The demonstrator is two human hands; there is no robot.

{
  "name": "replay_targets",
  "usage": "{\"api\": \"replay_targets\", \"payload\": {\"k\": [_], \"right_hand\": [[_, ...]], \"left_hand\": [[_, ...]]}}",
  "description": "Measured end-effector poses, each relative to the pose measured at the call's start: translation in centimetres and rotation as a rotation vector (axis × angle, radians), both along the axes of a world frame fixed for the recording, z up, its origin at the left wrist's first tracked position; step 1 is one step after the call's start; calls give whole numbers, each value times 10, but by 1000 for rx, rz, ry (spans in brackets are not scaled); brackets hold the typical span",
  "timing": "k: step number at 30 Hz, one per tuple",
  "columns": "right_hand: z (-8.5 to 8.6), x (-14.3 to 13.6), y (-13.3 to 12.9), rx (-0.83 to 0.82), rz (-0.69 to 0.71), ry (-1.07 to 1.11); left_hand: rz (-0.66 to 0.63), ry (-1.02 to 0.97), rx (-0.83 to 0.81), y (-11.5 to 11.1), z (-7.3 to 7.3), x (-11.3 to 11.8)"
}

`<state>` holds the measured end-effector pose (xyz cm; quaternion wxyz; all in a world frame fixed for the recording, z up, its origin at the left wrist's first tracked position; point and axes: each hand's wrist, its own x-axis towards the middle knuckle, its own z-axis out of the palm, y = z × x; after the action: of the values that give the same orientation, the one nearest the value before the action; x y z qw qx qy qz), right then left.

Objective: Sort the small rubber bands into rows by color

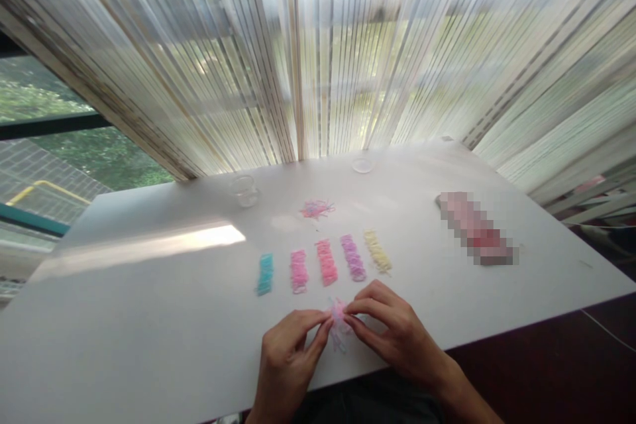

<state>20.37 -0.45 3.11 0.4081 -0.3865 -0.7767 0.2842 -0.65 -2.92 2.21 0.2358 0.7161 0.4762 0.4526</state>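
Note:
Near the table's front edge lies a small loose pile of mixed pink, lilac and pale blue elastic bands [338,313], some with visible loops. My left hand [293,348] pinches at the pile's left side with thumb and forefinger. From the right, my right hand [392,324] pinches into the same pile. Which single bands sit between the fingertips is too small to tell. Beyond the hands, bands lie in separate strips by colour: teal [265,274], pink [299,271], coral [326,262], purple [353,257] and pale yellow [377,252].
Behind the strips is another mixed heap of bands [317,209]. A clear round container [245,192] stands at the back left, a clear round lid [362,165] at the back middle. A blurred-out pink oblong object [472,225] lies right on the white table [149,318]. Striped curtains [318,53] hang behind.

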Motion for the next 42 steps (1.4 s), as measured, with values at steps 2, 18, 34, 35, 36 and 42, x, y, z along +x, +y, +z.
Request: {"api": "replay_targets", "payload": {"k": [2,18,34,35,36,42], "right_hand": [[-2,0,1,-20,-13,-20],[-16,16,4,-30,-80,-96],[-15,17,5,-56,-81,-98],[-15,17,5,-58,-81,-96],[-15,17,5,-60,-79,-95],[-17,18,4,-75,-75,-96]], "left_hand": [[24,2,-21,1,1,1],[268,342,76,12,-6,-35],[322,400,62,19,-5,-37],[323,405,69,20,-5,-36],[326,414,78,20,-6,-36],[344,439,171,13,-4,-38]]}}
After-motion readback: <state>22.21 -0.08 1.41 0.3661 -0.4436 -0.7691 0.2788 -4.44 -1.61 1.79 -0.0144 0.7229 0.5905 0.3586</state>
